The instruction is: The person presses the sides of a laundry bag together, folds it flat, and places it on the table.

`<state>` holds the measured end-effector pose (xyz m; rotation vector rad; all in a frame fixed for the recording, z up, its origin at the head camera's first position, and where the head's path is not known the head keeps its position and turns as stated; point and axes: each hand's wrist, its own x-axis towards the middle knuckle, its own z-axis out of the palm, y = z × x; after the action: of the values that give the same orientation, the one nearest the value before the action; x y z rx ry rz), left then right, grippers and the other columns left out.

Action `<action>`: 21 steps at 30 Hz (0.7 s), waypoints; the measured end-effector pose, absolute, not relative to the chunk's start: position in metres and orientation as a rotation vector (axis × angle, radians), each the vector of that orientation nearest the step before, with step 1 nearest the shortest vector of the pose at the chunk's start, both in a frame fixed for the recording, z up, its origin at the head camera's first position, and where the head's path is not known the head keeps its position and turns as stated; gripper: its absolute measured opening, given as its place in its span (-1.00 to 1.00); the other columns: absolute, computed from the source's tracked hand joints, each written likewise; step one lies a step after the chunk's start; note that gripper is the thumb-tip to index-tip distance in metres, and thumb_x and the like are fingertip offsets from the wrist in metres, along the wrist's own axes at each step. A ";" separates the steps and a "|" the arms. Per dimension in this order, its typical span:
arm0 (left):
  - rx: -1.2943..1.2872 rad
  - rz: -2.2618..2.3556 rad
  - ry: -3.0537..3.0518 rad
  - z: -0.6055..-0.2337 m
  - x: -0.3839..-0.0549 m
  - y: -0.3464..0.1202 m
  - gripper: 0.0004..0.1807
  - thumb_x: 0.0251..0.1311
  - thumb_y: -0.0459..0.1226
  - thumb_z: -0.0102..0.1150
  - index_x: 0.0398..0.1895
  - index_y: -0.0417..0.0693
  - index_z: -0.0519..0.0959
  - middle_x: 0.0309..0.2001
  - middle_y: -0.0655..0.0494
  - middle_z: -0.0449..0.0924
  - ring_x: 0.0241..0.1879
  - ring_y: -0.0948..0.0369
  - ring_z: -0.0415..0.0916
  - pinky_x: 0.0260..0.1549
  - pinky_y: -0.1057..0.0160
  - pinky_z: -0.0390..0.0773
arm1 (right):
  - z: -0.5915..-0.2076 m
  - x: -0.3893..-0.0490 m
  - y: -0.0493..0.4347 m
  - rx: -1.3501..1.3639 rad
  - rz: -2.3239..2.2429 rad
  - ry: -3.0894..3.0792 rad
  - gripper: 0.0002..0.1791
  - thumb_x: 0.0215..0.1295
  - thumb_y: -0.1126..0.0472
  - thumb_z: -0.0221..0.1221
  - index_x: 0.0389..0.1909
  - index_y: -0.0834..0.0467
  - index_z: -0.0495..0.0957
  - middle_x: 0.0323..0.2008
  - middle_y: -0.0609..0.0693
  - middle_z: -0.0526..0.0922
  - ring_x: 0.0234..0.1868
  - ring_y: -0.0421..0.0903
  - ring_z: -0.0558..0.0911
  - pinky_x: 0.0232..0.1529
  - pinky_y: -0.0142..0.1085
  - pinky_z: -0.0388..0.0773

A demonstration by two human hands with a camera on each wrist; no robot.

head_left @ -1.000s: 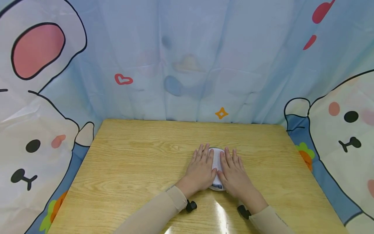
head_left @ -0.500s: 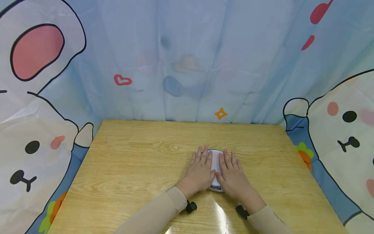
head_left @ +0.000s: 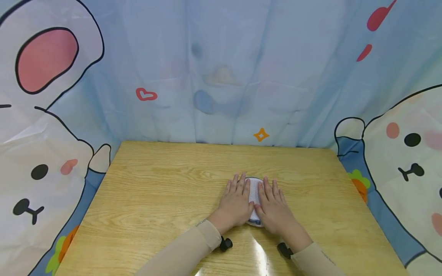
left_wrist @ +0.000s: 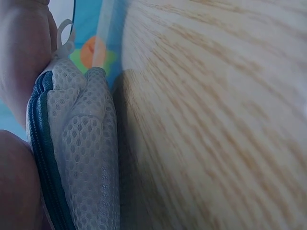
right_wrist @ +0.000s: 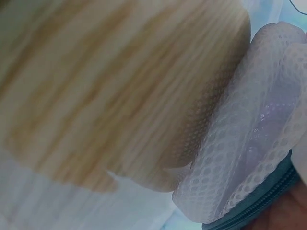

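A rounded white mesh laundry bag (head_left: 254, 193) lies on the wooden table, partly covered by both hands. My left hand (head_left: 235, 207) rests on its left side, palm down with the fingers straight and pointing away. On the right side my right hand (head_left: 277, 211) lies the same way, and the two thumbs nearly meet over the middle. The left wrist view shows the bag's puffy mesh side (left_wrist: 86, 139), a dark teal zipper (left_wrist: 45, 158) and a small pale loop (left_wrist: 65, 40) at one end. Mesh and zipper (right_wrist: 261, 196) also show in the right wrist view.
The wooden table (head_left: 165, 184) spreads around the hands, its far edge against a light blue curtain (head_left: 221, 76) printed with cartoon animals. Black wrist cameras (head_left: 226, 244) sit under both wrists, low over the tabletop.
Both hands have shifted very slightly toward the body with the bag, and the right hand a touch to the left. Their flat pose on the bag stays the same.
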<state>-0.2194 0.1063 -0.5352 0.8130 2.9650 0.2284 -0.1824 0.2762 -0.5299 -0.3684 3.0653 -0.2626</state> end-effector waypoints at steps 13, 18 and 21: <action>0.776 0.203 2.948 -0.536 -0.220 0.107 -0.21 0.57 0.14 -0.35 0.68 -0.02 -0.15 0.70 -0.01 -0.35 0.69 -0.03 -0.36 0.65 -0.03 -0.15 | -0.532 -0.183 0.273 -0.351 -0.262 3.057 -0.21 0.64 -0.10 -0.18 0.64 0.23 -0.17 0.67 0.22 -0.33 0.65 0.38 -0.30 0.55 0.39 -0.13; 0.772 0.178 2.949 -0.536 -0.220 0.107 -0.21 0.57 0.15 -0.36 0.68 -0.01 -0.16 0.70 0.00 -0.33 0.69 -0.02 -0.35 0.65 -0.04 -0.14 | -0.530 -0.183 0.272 -0.335 -0.273 3.039 -0.22 0.64 -0.10 -0.18 0.65 0.21 -0.19 0.67 0.17 -0.40 0.65 0.37 -0.30 0.56 0.38 -0.14; 0.770 0.176 2.946 -0.537 -0.222 0.107 -0.21 0.57 0.16 -0.37 0.68 0.00 -0.16 0.70 0.02 -0.34 0.69 -0.01 -0.36 0.66 -0.03 -0.15 | -0.529 -0.184 0.272 -0.341 -0.258 3.047 -0.22 0.64 -0.09 -0.17 0.64 0.22 -0.16 0.67 0.20 -0.35 0.65 0.38 -0.29 0.55 0.38 -0.11</action>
<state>-0.2219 0.1075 -0.5373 0.7703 2.9464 0.1757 -0.1837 0.2719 -0.5294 -0.3414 3.0470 -0.2583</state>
